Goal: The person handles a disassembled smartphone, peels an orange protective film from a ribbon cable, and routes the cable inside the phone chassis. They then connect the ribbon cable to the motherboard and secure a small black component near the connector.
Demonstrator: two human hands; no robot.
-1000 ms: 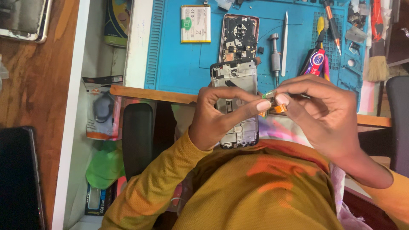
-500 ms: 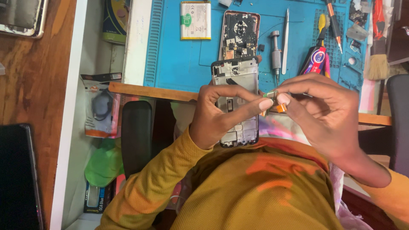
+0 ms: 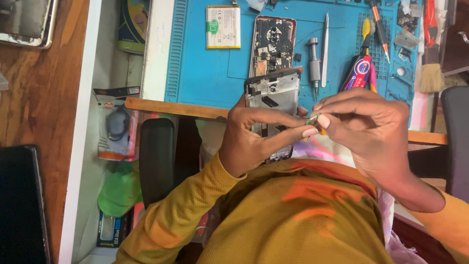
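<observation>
The blue work mat [image 3: 205, 63] covers the table, and everything else is placed against it. Just off its near edge, the left hand [image 3: 254, 139] is clamped around an opened phone frame [image 3: 272, 98], whose long axis runs away from the person toward the mat. The right hand [image 3: 371, 127] sits beside it, fingertips pinched shut on a small metal part [image 3: 313, 119] touching the frame's right edge; this hand is nearer the part. On the mat lie a second phone body [image 3: 271, 41], a flat battery [image 3: 223, 27], a screwdriver [image 3: 314, 61] and tweezers [image 3: 325, 41].
</observation>
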